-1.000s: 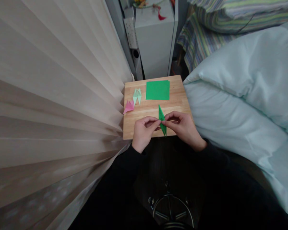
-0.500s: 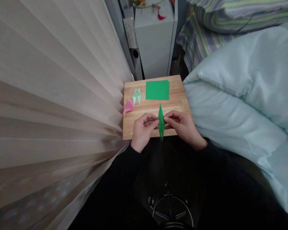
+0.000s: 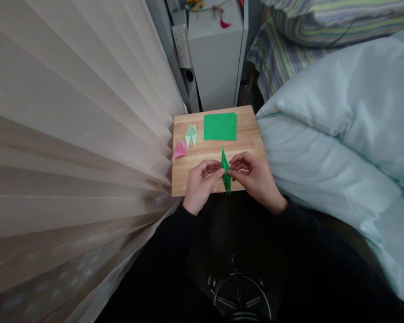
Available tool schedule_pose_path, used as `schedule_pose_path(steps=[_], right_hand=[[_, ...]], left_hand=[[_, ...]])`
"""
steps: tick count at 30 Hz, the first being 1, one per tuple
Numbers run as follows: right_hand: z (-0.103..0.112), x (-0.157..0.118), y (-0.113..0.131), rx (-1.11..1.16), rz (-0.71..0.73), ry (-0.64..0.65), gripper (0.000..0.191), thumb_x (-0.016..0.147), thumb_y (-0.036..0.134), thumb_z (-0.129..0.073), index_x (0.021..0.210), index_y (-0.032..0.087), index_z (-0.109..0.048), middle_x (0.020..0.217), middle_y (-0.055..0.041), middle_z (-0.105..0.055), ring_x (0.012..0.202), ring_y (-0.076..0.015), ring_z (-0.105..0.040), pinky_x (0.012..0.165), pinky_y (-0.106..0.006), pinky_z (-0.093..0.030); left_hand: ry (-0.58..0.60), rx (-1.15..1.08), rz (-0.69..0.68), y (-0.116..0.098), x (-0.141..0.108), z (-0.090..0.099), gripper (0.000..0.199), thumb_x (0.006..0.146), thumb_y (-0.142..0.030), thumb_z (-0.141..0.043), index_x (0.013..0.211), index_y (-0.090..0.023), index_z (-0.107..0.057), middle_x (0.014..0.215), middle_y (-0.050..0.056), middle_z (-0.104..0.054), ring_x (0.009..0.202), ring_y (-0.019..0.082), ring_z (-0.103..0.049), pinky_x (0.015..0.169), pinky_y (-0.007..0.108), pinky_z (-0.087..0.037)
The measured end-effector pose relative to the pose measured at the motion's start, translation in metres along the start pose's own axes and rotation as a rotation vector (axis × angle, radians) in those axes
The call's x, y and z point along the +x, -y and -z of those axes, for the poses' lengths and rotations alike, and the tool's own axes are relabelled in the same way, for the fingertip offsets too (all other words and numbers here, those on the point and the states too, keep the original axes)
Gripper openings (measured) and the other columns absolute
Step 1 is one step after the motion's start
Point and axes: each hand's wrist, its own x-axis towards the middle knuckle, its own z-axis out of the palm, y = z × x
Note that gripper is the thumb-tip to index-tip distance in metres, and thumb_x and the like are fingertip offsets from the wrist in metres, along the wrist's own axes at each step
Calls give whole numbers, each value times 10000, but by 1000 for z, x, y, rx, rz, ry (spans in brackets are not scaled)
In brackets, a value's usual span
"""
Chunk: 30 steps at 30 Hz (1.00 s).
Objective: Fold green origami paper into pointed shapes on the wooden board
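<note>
A narrow, pointed piece of folded green paper (image 3: 226,178) is pinched between my two hands over the front edge of a small wooden table. My left hand (image 3: 202,181) is closed on its left side, thumb on the near face. From the right, my right hand (image 3: 256,179) grips it with thumb and fingertips. One tip of the paper points away from me; the split lower end points toward me. Behind it lies a stack of green paper sheets (image 3: 220,126). A pale green folded paper (image 3: 191,135) and a pink folded paper (image 3: 179,150) sit at the left.
The wooden table (image 3: 182,179) touches a pleated curtain (image 3: 121,134) on its left. A pale blue duvet (image 3: 323,134) bulges along the right side. Behind stands a white cabinet (image 3: 215,67). Below is a round metal chair base (image 3: 242,296).
The green folded paper has tilted slightly, its far tip shifting left and its near end right. My right thumb has moved left onto its face.
</note>
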Motion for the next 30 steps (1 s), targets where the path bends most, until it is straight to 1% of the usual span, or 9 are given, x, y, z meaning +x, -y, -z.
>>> schedule_pose_path(steps=[2, 4, 7, 12, 18, 24, 30], right_hand=[[0, -1, 0, -26, 11, -5, 240, 756, 311, -813, 901, 229, -640, 847, -17, -681, 794, -183, -667, 660, -325, -567], [0, -1, 0, -27, 13, -7, 229, 752, 290, -803, 897, 232, -636, 847, -17, -680, 794, -186, -665, 665, -329, -563], [0, -1, 1, -33, 4, -6, 263, 747, 342, -826, 890, 233, -633, 845, -22, -681, 796, -193, -665, 665, -334, -564], [0, -1, 2, -46, -18, 22, 339, 746, 452, -852, 873, 220, -640, 832, -29, -687, 784, -196, -670, 655, -336, -559], [0, -1, 2, -74, -7, 31, 324, 771, 460, -834, 862, 208, -651, 825, -28, -685, 755, -182, -653, 638, -325, -533], [0, -1, 2, -96, 0, 56, 305, 788, 463, -816, 838, 209, -656, 787, -22, -691, 740, -182, -658, 646, -323, -520], [0, -1, -1, -49, 10, 50, 290, 798, 452, -811, 838, 210, -656, 776, -14, -686, 729, -173, -650, 648, -321, -511]], left_hand=[[-3, 5, -4, 1, 0, 1, 268, 719, -278, -875, 914, -164, -731, 908, 40, -747, 888, 168, -700, 919, 337, -566], [-2, -11, 9, 1, 0, 1, 259, 725, -272, -869, 912, -165, -727, 907, 37, -746, 872, 164, -700, 902, 339, -574], [11, -45, 28, 1, -1, 0, 252, 739, -283, -856, 921, -165, -726, 915, 40, -748, 868, 167, -703, 885, 348, -586], [4, -33, 3, -1, -1, 0, 231, 740, -274, -854, 908, -166, -738, 896, 36, -741, 871, 168, -693, 891, 336, -570], [18, -38, 2, -2, -1, 0, 172, 738, -242, -843, 839, -172, -722, 809, 2, -701, 781, 126, -648, 805, 264, -529], [28, -45, 35, -2, -1, -1, 182, 740, -254, -830, 847, -174, -707, 809, 2, -706, 771, 130, -655, 802, 275, -528], [10, -69, 77, -3, -1, 0, 200, 740, -271, -829, 881, -172, -726, 816, 15, -730, 758, 133, -672, 765, 268, -536]])
